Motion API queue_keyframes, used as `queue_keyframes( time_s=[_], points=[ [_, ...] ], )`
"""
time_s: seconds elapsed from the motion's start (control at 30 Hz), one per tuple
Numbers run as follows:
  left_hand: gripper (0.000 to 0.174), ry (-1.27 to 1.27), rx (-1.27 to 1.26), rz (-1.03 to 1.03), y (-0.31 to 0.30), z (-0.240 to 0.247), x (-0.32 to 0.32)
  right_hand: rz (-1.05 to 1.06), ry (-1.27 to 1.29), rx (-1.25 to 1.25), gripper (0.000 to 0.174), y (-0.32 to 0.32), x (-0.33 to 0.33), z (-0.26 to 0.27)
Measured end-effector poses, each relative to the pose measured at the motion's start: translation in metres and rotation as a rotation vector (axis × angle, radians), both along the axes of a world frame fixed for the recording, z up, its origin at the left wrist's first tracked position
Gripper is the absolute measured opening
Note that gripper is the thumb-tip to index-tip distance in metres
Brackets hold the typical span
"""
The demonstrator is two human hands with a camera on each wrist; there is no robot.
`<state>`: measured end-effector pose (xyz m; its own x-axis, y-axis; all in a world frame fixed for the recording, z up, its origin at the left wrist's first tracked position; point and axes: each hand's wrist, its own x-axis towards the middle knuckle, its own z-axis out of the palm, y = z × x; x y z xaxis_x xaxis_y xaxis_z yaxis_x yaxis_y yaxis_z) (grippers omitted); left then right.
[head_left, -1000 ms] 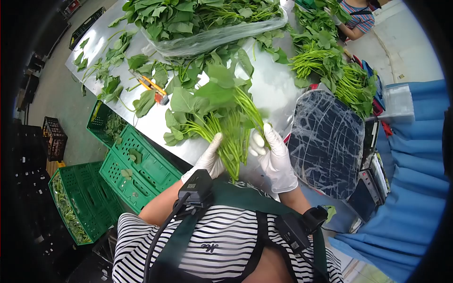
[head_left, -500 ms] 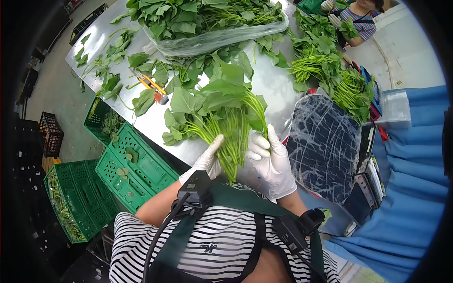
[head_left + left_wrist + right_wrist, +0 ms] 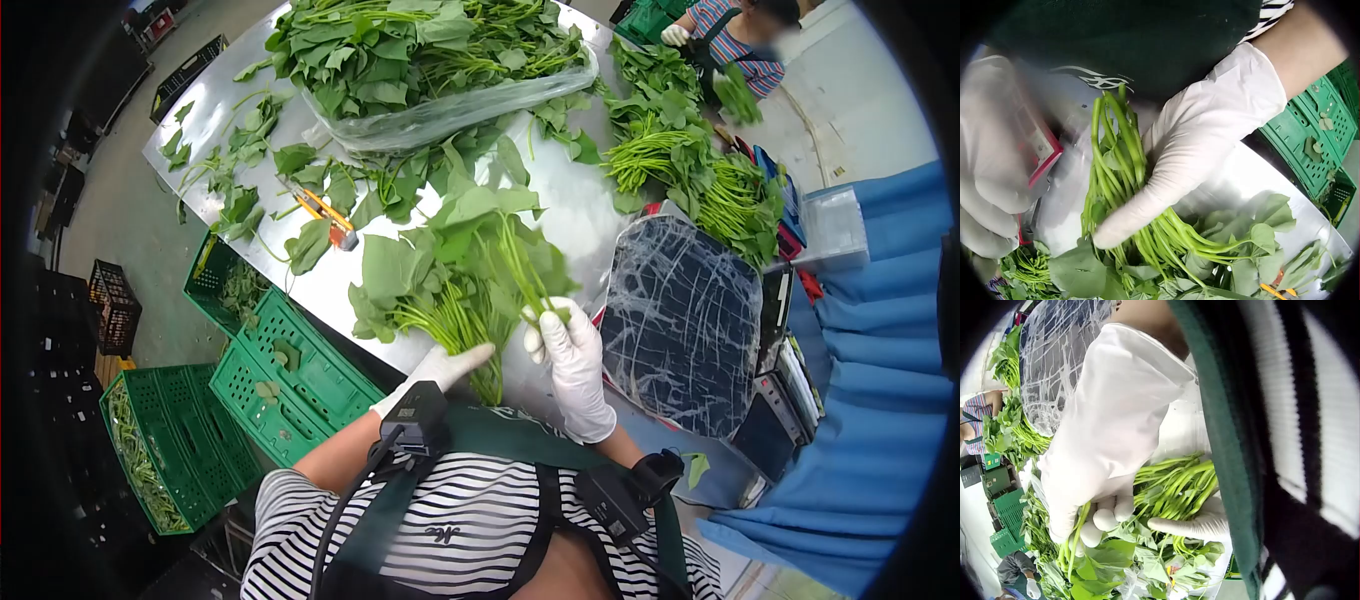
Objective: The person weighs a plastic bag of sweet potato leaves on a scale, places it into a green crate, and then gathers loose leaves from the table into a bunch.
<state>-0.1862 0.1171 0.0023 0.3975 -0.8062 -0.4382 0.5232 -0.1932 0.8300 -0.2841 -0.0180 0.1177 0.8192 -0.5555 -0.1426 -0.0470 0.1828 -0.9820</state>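
Observation:
My gloved left hand point(image 3: 440, 372) holds a thick bunch of leafy greens point(image 3: 455, 318), its thumb laid across the stems. In the left wrist view the cut stem ends point(image 3: 1113, 112) stick out past the hand on the apron side, with the leaves spreading over the table. Just right of this bunch, my gloved right hand point(image 3: 575, 375) pinches a few leafy stems point(image 3: 520, 270) between thumb and fingers. Their leaves overlap the larger bunch in the head view. The right wrist view shows these stems point(image 3: 1067, 555) leaving the fingertips.
An orange utility knife point(image 3: 328, 215) lies among loose leaves on the metal table point(image 3: 585, 215). Beyond is a heap of greens point(image 3: 380, 60) on clear plastic point(image 3: 450, 120). A film-wrapped dark panel point(image 3: 685, 325) stands right, green crates point(image 3: 290, 370) left. Another person point(image 3: 735, 45) handles greens.
My right hand has turned inward and its pinched stems now stand nearer the large bunch. The left thumb has swung across the stems. The other person's hand has moved with some greens.

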Motion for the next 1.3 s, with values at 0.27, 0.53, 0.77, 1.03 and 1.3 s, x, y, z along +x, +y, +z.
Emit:
queue_keyframes(
  time_s=[0.27,0.53,0.77,1.03,1.3],
  points=[
    [0.032,-0.954,0.494,-0.769,0.037,0.074,0.046,-0.040,-0.199,-0.859,0.020,-0.004,0.001,-0.014],
    [0.026,-0.220,-0.021,0.080,-0.004,0.117,0.047,-0.039,-0.156,-1.409,0.037,-0.004,0.005,-0.018],
    [0.028,-0.154,-0.292,0.175,-0.025,0.093,0.037,-0.096,-0.053,-1.284,0.042,-0.005,-0.002,-0.012],
    [0.031,-0.372,-0.275,0.108,-0.007,0.087,0.045,0.184,0.019,0.050,0.039,-0.011,-0.001,0.001],
    [0.046,0.017,-0.493,0.156,-0.022,0.068,0.038,0.090,0.140,0.051,0.034,-0.007,-0.002,-0.005]
  ],
)
